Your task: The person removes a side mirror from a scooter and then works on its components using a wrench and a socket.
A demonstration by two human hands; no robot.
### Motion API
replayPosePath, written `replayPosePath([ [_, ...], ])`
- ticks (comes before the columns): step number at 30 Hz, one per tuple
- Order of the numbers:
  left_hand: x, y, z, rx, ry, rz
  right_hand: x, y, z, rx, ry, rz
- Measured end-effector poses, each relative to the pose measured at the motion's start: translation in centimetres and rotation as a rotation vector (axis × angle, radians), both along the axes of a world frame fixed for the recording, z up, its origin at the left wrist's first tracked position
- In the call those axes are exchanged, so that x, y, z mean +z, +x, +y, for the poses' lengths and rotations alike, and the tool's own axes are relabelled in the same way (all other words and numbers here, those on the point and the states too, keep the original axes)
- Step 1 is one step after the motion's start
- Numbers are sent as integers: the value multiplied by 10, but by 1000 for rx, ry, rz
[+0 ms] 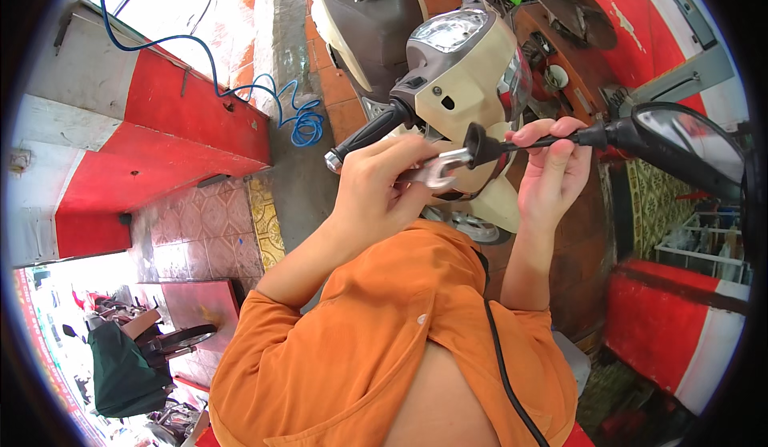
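Note:
A scooter mirror (680,139) with a thin black stem (512,147) lies horizontally in front of me, its head at the right. My left hand (380,187) is closed on a silver wrench (440,171), whose end meets the stem's end beside a black rubber boot (480,147). My right hand (552,167) pinches the stem between the boot and the mirror head. Behind my hands stands a cream and brown scooter (448,79), with a black handlebar grip (372,127) just beyond my left hand.
A coiled blue hose (308,123) lies by a red and white block (176,135) at left. A wooden bench (572,75) with parts stands at back right, a white wire rack (696,239) at right. Motorbikes, one under a dark green cover (120,367), are at lower left.

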State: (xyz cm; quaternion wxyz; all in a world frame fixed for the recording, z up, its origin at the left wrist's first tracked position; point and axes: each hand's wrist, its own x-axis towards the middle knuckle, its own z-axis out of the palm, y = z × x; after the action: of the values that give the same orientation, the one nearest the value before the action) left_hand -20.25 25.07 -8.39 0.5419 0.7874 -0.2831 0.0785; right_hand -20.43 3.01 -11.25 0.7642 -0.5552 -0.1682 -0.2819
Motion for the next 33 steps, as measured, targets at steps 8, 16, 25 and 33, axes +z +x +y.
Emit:
replayPosePath([
  [8, -16, -7, 1, -175, -184, 512, -16, -8, 2, -18, -121, -187],
  [16, -25, -9, -7, 29, -13, 119, -27, -21, 10, -27, -91, -110],
  [25, -9, -1, -3, -142, -600, 898, -20, -37, 33, 16, 3, -99],
  [33, -25, -6, 0, -74, -298, 255, -13, -40, 21, 270, 484, 191],
])
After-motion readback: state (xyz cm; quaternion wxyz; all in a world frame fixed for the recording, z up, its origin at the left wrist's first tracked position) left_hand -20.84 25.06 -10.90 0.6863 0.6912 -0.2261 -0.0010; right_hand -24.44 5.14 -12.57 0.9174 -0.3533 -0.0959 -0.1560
